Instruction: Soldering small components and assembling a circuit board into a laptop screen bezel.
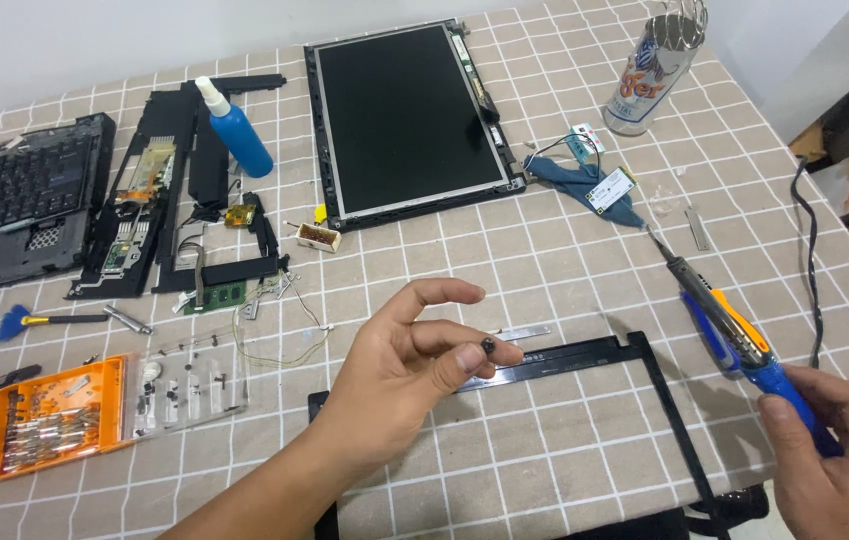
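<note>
Hands | left hand (400,365) pinches tiny black screw (488,346) at frame middle, light, slippery, easy to drop | right hand (835,460) wraps blue screwdriver (735,335) handle, lower right, stiff.

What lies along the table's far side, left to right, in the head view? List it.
Keyboard base → spray bottle → screen panel → blue cloth → drink can.
</note>
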